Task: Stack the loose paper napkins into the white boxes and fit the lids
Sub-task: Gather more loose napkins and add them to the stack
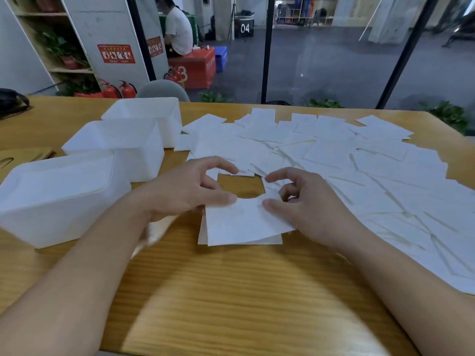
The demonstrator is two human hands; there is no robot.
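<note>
Barely begun, I judge: both hands, left (190, 188) and right (303, 201), pinch a small stack (244, 224) at centre frame. Loose napkins (334, 155) cover the right; three boxes (115, 145) at left look unfilled, no lids visible.

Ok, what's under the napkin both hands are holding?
Under the top napkin, pinched by the left hand and right hand, at least one more napkin's edges show, lying on the wooden table. How many lie beneath is covered.
</note>
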